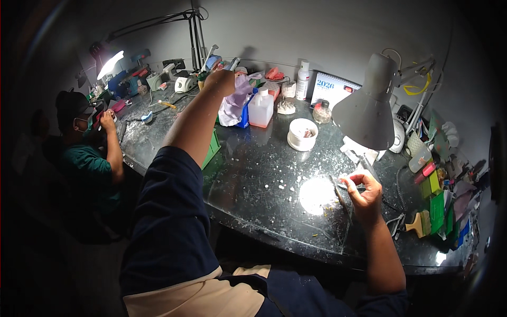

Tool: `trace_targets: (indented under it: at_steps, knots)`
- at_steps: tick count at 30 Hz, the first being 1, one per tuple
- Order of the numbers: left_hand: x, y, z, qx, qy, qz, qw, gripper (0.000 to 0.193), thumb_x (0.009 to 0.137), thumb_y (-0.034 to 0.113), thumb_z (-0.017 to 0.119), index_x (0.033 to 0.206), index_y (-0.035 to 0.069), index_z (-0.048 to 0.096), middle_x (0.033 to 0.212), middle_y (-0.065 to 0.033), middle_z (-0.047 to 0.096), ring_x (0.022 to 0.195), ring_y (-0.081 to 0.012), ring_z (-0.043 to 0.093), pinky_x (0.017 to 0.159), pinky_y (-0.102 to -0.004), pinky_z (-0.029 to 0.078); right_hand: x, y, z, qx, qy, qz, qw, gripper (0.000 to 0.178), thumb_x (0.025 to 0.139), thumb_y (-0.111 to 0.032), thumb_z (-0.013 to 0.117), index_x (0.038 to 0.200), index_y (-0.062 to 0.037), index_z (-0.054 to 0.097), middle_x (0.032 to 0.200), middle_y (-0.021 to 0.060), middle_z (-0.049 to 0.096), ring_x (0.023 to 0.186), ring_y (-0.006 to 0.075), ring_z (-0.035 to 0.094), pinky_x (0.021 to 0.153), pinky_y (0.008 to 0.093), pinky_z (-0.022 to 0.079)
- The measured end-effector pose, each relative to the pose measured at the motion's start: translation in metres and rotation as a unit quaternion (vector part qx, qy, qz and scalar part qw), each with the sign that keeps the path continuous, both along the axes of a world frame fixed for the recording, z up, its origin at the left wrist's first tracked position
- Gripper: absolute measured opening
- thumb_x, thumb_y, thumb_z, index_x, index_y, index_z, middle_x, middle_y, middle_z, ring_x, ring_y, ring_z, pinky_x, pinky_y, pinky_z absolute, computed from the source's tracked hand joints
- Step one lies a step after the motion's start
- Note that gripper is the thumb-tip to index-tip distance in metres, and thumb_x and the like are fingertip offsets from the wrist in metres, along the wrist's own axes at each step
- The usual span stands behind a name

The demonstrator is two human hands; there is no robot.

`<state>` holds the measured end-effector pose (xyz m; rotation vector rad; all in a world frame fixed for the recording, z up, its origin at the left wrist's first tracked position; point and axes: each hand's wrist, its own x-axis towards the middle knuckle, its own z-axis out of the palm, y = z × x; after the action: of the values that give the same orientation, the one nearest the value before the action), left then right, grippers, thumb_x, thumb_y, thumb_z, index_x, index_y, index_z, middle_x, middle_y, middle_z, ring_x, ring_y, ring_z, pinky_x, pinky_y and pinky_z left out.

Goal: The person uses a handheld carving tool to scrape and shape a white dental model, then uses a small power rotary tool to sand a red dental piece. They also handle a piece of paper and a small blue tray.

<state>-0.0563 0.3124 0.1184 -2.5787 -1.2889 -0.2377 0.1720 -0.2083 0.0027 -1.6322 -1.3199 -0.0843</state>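
Note:
My left arm stretches far across the dark bench. My left hand (219,83) is at the crowded back, just above a crumpled lilac cloth or bag (235,103). A grey-blue item (232,64) shows beside its fingers, which are mostly hidden, so any grip is unclear. Nearer to me, my right hand (365,194) is raised over the lit spot, thumb and forefinger closed in a pinch. A small pale piece (343,181) shows at their tips, too small to name. Beside it runs a slender dark tool (339,194); whether it touches the hand is unclear.
A grey lamp shade (369,108) hangs low near my right hand. A white round pot (302,134), a plastic bottle (261,108) and a desk calendar (332,90) stand behind. Brushes and boxes (437,211) crowd the right edge. A co-worker (87,153) sits at left.

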Motion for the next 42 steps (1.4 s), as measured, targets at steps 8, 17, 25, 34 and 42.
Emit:
trace_targets:
  at_steps: [8, 17, 25, 34, 42]
  knots:
    - [-0.005, -0.007, -0.011, -0.034, 0.075, 0.058, 0.995, 0.038, 0.091, 0.022, 0.079, 0.124, 0.007, 0.087, 0.13, -0.0175, 0.084, 0.123, -0.0353, 0.081, 0.099, -0.0481, 0.066, -0.003, 0.004, -0.002, 0.013, -0.005, 0.006, 1.0, 0.015, 0.097, -0.013, 0.085, 0.1, 0.0004, 0.079, 0.09, 0.0131, 0.08, 0.081, 0.0212, 0.074, 0.078, 0.0359, 0.058]
    - [-0.016, 0.014, 0.004, -0.037, -0.021, 0.017, 0.999, 0.047, 0.092, 0.01, 0.073, 0.138, 0.001, 0.074, 0.139, -0.0288, 0.076, 0.126, -0.0437, 0.077, 0.103, -0.0541, 0.064, -0.002, 0.008, -0.002, 0.006, -0.01, 0.012, 1.0, 0.016, 0.097, -0.013, 0.085, 0.101, 0.0011, 0.079, 0.09, 0.0122, 0.08, 0.081, 0.0215, 0.075, 0.078, 0.036, 0.058]
    - [-0.018, 0.021, 0.009, -0.02, -0.384, 0.003, 0.923, 0.046, 0.093, 0.006, 0.06, 0.137, -0.007, 0.06, 0.138, -0.0381, 0.071, 0.13, -0.053, 0.07, 0.112, -0.0562, 0.059, 0.003, 0.006, -0.009, 0.024, 0.004, 0.021, 0.999, 0.009, 0.099, -0.008, 0.082, 0.1, 0.0007, 0.079, 0.091, 0.0121, 0.08, 0.082, 0.0213, 0.076, 0.079, 0.0355, 0.058]
    - [0.012, -0.009, -0.048, -0.041, -0.13, -0.089, 0.987, 0.075, 0.091, 0.0, 0.071, 0.162, 0.001, 0.046, 0.165, -0.0407, 0.041, 0.126, -0.0571, 0.071, 0.109, -0.0544, 0.062, 0.016, 0.003, -0.027, 0.012, 0.044, -0.006, 0.999, 0.01, 0.101, -0.008, 0.082, 0.101, 0.0004, 0.077, 0.09, 0.0066, 0.078, 0.084, 0.0155, 0.071, 0.082, 0.0329, 0.056]
    - [-0.027, 0.019, -0.006, 0.011, -0.271, -0.102, 0.957, 0.055, 0.089, -0.001, 0.068, 0.143, 0.008, 0.074, 0.129, -0.031, 0.078, 0.118, -0.0441, 0.079, 0.1, -0.0484, 0.065, 0.003, 0.009, -0.013, -0.023, 0.051, 0.003, 0.998, 0.007, 0.101, -0.005, 0.079, 0.099, 0.0007, 0.077, 0.093, 0.0065, 0.079, 0.086, 0.0141, 0.071, 0.083, 0.0312, 0.056]
